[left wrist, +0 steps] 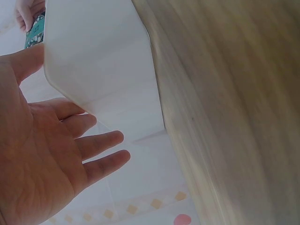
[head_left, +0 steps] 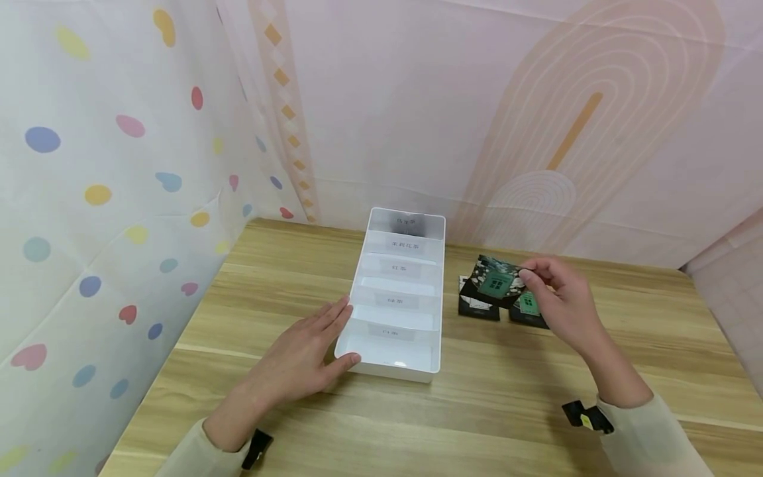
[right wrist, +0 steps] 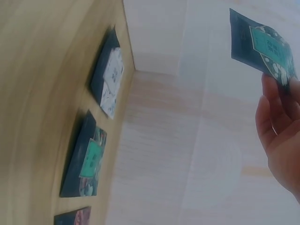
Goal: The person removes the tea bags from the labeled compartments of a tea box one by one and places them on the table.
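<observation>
A white divided box [head_left: 387,375] with labelled compartments, one behind another, stands on the table. My left hand [head_left: 304,351] touches its near left corner, fingers extended along the left rim and thumb by the front edge; the left wrist view shows the hand [left wrist: 47,150] against the box's wall [left wrist: 103,61]. Right of the box, my right hand [head_left: 563,298] pinches a dark tea sachet [head_left: 495,283] with a green label by one edge, held above the table. Below it lie a white-labelled sachet [right wrist: 110,77] and a green-labelled sachet [right wrist: 86,161].
Another sachet [right wrist: 77,217] with a reddish print shows partly at the bottom of the right wrist view. The wooden table [head_left: 286,265] ends at a pale patterned cloth [head_left: 381,132] behind and a dotted cloth [head_left: 131,218] at the left.
</observation>
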### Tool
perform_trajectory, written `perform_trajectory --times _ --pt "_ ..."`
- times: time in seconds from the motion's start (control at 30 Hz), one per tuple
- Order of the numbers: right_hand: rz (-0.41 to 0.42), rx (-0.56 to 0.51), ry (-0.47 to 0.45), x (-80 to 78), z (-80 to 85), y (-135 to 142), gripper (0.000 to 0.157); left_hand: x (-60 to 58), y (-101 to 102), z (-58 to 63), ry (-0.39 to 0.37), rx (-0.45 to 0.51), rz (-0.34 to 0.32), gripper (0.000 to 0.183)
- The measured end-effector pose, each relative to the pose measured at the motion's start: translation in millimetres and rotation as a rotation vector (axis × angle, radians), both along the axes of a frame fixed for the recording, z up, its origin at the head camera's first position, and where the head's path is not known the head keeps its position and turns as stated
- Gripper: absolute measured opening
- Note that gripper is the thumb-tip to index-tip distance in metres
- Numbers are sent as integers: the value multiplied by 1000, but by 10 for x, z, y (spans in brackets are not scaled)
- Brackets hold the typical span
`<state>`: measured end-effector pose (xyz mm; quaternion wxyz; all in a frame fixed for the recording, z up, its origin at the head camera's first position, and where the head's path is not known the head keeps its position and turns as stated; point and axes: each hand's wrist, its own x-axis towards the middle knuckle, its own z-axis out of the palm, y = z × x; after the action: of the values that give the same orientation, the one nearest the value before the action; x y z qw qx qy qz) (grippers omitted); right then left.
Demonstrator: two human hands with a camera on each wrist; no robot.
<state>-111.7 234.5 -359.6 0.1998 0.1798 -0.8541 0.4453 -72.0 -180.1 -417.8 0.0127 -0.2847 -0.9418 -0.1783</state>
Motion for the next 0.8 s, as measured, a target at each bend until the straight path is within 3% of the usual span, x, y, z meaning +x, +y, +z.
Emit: perform_trajectory --times 0.57,0.8 --pt "30 60 -37 158 -280 99 15 -7 4 -1 -7 -2 0 82" --pt "79 34 -159 204 -409 103 13 -4 2 -2 -17 -2 9 81"
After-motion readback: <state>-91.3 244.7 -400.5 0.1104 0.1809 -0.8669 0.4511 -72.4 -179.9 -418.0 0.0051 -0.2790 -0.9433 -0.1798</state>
